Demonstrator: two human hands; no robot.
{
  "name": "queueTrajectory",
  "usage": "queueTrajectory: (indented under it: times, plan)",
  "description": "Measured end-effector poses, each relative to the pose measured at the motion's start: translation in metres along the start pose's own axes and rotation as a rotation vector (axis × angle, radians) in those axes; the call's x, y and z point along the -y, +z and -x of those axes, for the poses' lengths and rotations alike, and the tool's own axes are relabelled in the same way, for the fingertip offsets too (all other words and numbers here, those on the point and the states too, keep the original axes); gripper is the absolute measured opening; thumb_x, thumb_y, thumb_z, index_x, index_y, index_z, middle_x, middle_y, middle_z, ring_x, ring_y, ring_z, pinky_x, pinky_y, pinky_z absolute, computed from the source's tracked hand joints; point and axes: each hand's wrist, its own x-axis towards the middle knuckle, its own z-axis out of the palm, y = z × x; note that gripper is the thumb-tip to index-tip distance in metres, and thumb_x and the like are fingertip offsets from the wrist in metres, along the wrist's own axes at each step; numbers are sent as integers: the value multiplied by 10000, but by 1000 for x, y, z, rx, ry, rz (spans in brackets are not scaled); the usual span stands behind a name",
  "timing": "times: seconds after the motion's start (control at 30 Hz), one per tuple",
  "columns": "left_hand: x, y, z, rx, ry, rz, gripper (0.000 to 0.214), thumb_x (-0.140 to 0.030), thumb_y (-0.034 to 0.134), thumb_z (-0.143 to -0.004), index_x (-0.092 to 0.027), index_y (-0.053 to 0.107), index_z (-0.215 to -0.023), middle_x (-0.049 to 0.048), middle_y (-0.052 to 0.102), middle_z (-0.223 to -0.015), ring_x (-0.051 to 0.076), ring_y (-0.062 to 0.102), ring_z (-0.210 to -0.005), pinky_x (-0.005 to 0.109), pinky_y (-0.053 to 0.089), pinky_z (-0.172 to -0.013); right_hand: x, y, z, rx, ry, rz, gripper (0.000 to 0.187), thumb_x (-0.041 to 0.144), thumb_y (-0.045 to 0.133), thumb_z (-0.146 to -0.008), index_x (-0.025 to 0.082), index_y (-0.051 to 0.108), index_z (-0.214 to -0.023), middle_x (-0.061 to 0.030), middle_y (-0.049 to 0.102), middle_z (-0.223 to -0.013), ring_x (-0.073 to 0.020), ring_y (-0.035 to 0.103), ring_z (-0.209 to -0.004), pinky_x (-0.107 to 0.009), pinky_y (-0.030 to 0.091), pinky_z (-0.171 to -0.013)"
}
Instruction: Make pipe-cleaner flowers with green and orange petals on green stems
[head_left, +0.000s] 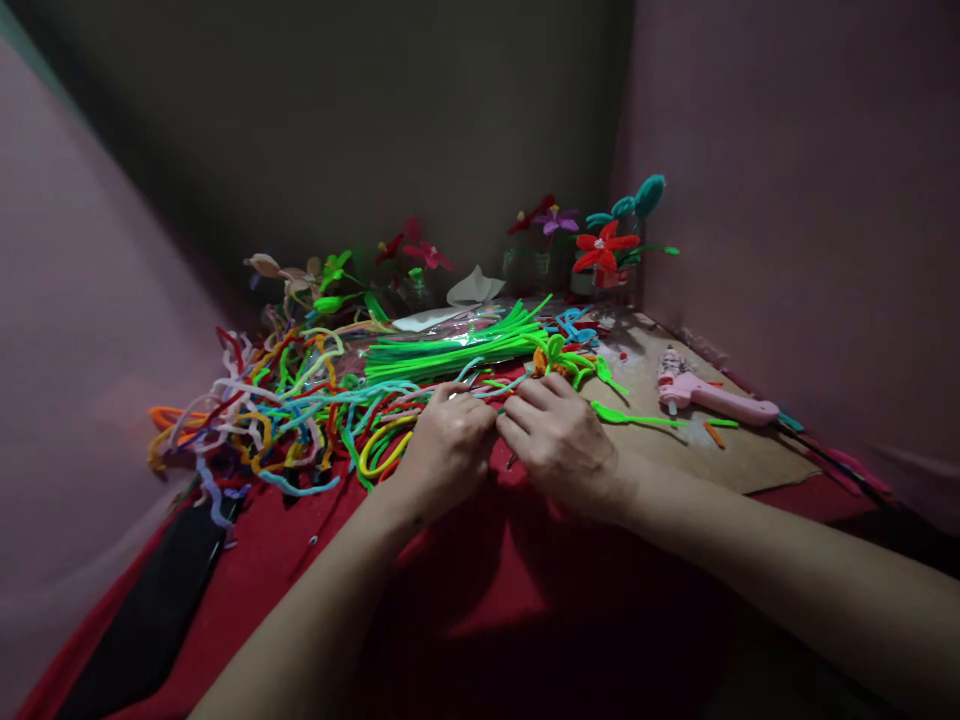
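Observation:
My left hand (454, 438) and my right hand (556, 442) are close together over the red cloth (487, 590), both with curled fingers. What they pinch is hidden behind the fingers. A thin dark tip shows below the right fingers, and a shiny metal bit lies by the left thumb, too small to name. Just beyond the right hand is an orange and green pipe-cleaner flower (553, 352). Behind both hands lies a bundle of bright green pipe cleaners (450, 350). A green leaf-tipped stem (634, 418) extends to the right of my right hand.
Tangled coloured pipe cleaners (262, 420) cover the left side. A pink glue gun (712, 395) rests on a cardboard sheet (750, 460) at right. A black flat object (154, 610) lies front left. Finished pipe-cleaner flowers (606, 246) stand along the back wall.

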Motion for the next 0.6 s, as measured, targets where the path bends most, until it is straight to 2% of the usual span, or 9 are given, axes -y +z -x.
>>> queueTrajectory:
  times: [0.07,0.13,0.23,0.33,0.43,0.6]
  plan:
    - [2,-4,0,6,66,128,219,-74,415,-787,-171,520,-622,1,571,-581,121,514,-570,348,413,-821,-11,-11,-5,91,107,-144,158,109,475,-789,137,608,-708,-76,590,-733,-195,472,-743,-335,318,-657]
    - [1,-7,0,-25,113,193,205,-79,413,-803,-176,537,-672,1,598,-621,119,537,-610,347,412,-831,-24,-19,-11,283,347,-439,115,111,522,-730,141,602,-652,-39,560,-634,-151,458,-629,-290,304,-578]
    - [-9,-10,-1,-117,136,198,178,-90,427,-811,-175,541,-704,14,621,-667,123,553,-652,373,402,-863,-39,-18,-11,533,703,-1133,80,151,566,-649,143,563,-570,20,468,-494,-92,385,-476,-247,276,-493]
    - [-20,-10,-2,-224,141,185,134,-86,461,-799,-172,545,-739,24,635,-696,130,573,-691,399,392,-889,-44,-5,-1,668,900,-1834,62,146,558,-576,143,521,-527,30,463,-448,-87,394,-419,-243,317,-475]
    - [-26,-9,0,-315,149,160,110,-65,501,-768,-167,544,-764,25,640,-694,139,590,-722,412,393,-896,-37,5,11,665,1000,-2246,81,105,555,-562,139,491,-526,27,469,-423,-88,403,-396,-229,323,-446]
    - [-26,-5,4,-378,165,93,159,-38,505,-741,-172,548,-813,28,648,-725,152,605,-755,437,374,-923,-22,3,18,626,1228,-2530,144,70,565,-616,137,452,-557,25,466,-443,-55,366,-403,-175,276,-427]
